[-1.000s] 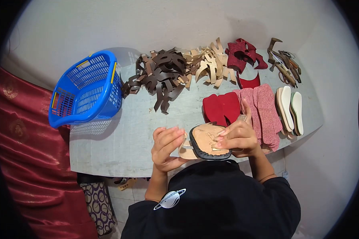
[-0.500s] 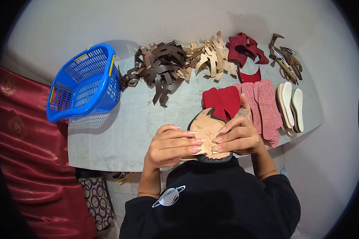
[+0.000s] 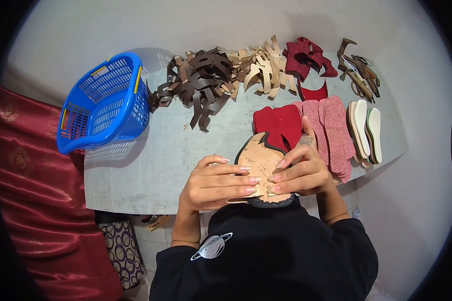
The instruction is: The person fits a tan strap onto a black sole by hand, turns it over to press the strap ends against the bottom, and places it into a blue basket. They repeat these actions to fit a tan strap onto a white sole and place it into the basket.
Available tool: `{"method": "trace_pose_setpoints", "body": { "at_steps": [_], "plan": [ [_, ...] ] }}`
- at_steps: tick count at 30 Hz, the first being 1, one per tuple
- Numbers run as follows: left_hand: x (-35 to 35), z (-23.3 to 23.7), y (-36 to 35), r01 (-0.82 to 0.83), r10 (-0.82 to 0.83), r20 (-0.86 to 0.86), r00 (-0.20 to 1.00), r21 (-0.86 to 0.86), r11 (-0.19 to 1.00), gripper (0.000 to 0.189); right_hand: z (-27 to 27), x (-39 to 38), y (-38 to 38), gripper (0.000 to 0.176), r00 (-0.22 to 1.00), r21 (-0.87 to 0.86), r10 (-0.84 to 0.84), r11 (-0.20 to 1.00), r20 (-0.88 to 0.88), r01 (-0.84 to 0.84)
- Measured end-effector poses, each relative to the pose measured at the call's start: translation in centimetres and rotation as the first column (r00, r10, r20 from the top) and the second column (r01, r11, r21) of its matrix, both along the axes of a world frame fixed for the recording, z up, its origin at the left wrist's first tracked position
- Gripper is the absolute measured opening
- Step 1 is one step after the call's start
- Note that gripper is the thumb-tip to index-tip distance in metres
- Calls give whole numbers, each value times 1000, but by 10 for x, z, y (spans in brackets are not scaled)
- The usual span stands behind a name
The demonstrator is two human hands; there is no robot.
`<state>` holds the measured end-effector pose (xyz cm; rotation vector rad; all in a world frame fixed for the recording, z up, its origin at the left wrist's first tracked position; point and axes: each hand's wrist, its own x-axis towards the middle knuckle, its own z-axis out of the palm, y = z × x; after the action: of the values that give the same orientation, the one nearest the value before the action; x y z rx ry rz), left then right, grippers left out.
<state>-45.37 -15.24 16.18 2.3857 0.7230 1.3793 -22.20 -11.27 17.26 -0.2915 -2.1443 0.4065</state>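
A tan shoe piece (image 3: 258, 156) with black edging and pen marks lies between both hands at the table's front edge. My left hand (image 3: 221, 181) grips it from the left, its fingers laid across the lower part. From the right, my right hand (image 3: 302, 173) holds the same piece, fingertips pressed on its face and index finger raised. A small greyish block (image 3: 306, 142) shows at that hand. Puckered black edging rims the piece's lower end. Just behind are red fabric pieces (image 3: 276, 122) and pink pieces (image 3: 331, 130).
A blue basket (image 3: 130, 108) stands at the left. Dark brown scraps (image 3: 206, 75), beige scraps (image 3: 266, 70) and maroon scraps (image 3: 301, 56) line the back. Tools (image 3: 359, 75) lie at the back right, near white insoles (image 3: 359, 125). A red cloth (image 3: 40, 200) hangs at the left.
The view has shifted slightly, so the table's contents appear a little higher and further left. Both hands keep their hold on the shoe piece, with only slight finger movement.
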Motion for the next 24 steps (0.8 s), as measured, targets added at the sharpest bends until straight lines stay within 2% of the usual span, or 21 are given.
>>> {"method": "trace_pose_setpoints", "body": {
  "at_steps": [16,24],
  "plan": [
    [0,1,0,46,-47,-48,998,-11,999,19,0,1,-1,18,1000,-18,-18,1000,9,18],
    [8,4,-4,5,-5,1,1000,20,1000,29,-4,2,-2,17,998,2,-32,999,-49,32]
  ]
}}
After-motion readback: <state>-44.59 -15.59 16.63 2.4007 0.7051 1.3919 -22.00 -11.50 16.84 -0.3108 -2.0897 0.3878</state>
